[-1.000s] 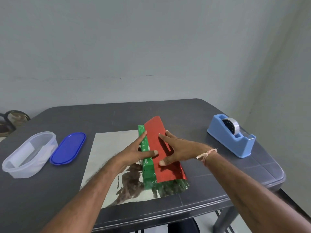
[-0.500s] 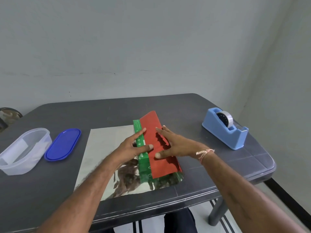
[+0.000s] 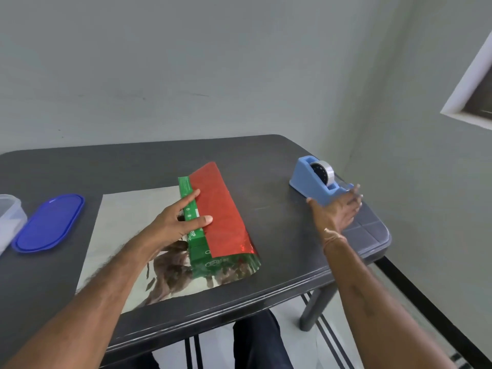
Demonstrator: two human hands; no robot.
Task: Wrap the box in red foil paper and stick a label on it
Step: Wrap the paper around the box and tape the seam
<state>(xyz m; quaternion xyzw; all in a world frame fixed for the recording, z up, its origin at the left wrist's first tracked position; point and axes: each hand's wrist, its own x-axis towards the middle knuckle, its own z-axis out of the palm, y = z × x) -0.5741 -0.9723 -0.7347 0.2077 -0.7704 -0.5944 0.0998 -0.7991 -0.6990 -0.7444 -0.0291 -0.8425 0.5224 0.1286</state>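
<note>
A long green box (image 3: 192, 221) lies on a sheet of foil paper (image 3: 127, 222), silver side up, in the middle of the dark table (image 3: 277, 235). The sheet's right part is folded over the box with its red side (image 3: 222, 211) showing. My left hand (image 3: 177, 218) presses flat on the box, thumb on the red flap's edge. My right hand (image 3: 338, 210) is stretched out at the front end of the blue tape dispenser (image 3: 316, 181), fingers spread; whether it touches the tape I cannot tell.
A blue oval lid (image 3: 48, 222) lies at the left, beside a clear plastic container (image 3: 9, 219) at the frame's edge. The table's right corner and front edge are close to my right arm. A wall stands behind the table.
My right hand has left the red flap and moved right to the tape dispenser. My left hand stays on the box, now holding the flap alone. The camera has turned right.
</note>
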